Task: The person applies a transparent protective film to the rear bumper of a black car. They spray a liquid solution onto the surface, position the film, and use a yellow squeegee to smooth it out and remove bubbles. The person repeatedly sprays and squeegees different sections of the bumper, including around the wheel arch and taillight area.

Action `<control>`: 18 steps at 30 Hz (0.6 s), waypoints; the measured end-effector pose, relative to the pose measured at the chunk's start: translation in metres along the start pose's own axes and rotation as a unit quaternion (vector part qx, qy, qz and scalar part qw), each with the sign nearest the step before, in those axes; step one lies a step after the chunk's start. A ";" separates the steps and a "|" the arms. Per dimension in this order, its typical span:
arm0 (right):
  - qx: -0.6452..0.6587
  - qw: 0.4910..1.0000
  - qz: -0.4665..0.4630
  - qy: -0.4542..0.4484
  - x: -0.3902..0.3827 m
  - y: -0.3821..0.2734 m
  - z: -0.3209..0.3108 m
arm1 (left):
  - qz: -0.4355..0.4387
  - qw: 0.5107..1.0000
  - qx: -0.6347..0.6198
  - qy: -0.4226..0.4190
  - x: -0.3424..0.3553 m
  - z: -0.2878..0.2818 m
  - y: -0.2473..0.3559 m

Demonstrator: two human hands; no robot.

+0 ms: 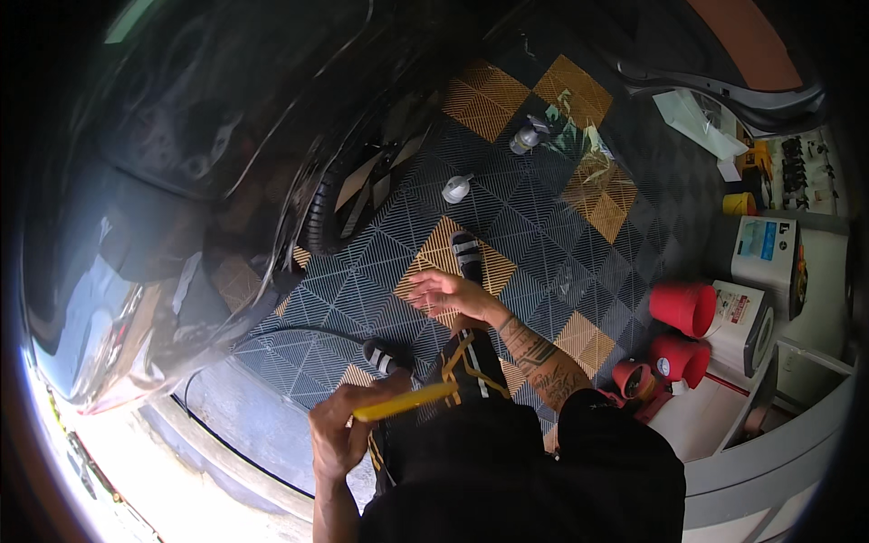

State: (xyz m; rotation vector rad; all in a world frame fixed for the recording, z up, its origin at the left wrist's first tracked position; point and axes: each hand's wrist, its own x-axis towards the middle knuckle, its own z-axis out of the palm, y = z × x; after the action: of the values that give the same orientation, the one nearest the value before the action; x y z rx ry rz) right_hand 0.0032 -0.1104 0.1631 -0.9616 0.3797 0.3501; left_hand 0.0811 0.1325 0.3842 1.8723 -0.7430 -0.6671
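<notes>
My left hand [332, 439] is closed on one end of a long, flat yellow tool [407, 401]. The tool points to the right in front of my black clothing, and its exact kind is not plain from this side. My right hand [441, 291] reaches out over the floor in front of my legs, fingers stretched and apart, with nothing in it. To the left stands a dark, glossy car [163, 154], its wheel [321, 213] partly in shadow. Neither hand touches the car.
A white bottle-like object [457, 188] and a grey sprayer bottle [528, 137] stand on the tiled floor [362, 281]. Shiny clear film [593, 149] lies beyond. A black hose [308, 329] crosses at left. Red buckets [681, 309] and white-fronted containers [765, 258] line the right side.
</notes>
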 end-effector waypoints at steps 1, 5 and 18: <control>-0.178 0.978 0.016 0.108 0.020 0.041 -0.079 | 0.056 0.996 -0.069 -0.003 0.037 0.020 0.014; -0.512 0.766 -0.008 0.390 0.100 0.101 -0.332 | 0.164 0.979 -0.113 0.042 0.182 0.121 0.008; -0.689 0.689 0.070 0.215 0.227 -0.033 -0.859 | 0.301 0.925 0.169 0.158 0.296 0.186 -0.052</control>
State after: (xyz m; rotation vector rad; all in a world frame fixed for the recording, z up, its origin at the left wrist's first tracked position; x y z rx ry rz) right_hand 0.0835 -0.8238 -0.3610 -2.5590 0.6227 0.5549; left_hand 0.1536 -0.1774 0.2301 1.8437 -1.1938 0.1641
